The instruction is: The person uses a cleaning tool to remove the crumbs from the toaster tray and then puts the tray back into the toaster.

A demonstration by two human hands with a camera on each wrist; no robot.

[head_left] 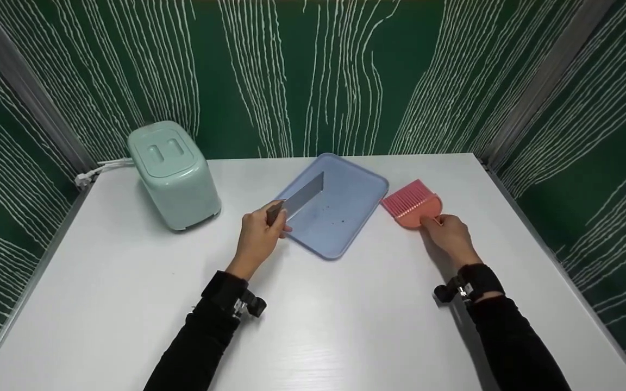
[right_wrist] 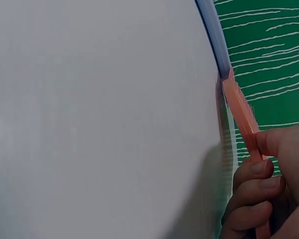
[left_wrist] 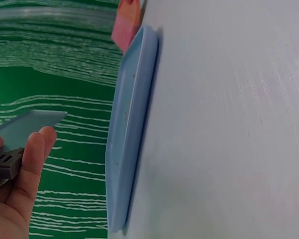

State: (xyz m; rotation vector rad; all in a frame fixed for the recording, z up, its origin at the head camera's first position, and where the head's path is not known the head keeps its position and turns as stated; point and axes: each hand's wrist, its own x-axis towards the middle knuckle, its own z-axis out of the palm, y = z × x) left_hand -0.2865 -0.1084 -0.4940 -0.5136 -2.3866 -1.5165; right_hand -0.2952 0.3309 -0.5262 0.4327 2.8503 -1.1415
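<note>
Green walls with white wavy lines (head_left: 340, 70) enclose the white table (head_left: 324, 315) on its far and side edges. The blue tray (head_left: 340, 239) lies midway along the table's far edge, one corner pointing at you; small dark specks (head_left: 343, 221) lie in it. Your left hand (head_left: 258, 233) pinches the dark handle (head_left: 276, 213) of the flat-bladed tool (head_left: 306, 194); the blade is raised above the tray's left portion, apart from its floor. Your right hand (head_left: 449, 233) pinches the handle of the orange brush (head_left: 419, 212) beside the tray's right corner, bristles toward the tray; contact there cannot be determined. The mint-green toaster (head_left: 180, 179) stands near the table's far left corner, its white cord (head_left: 98, 167) trailing into that corner.
</note>
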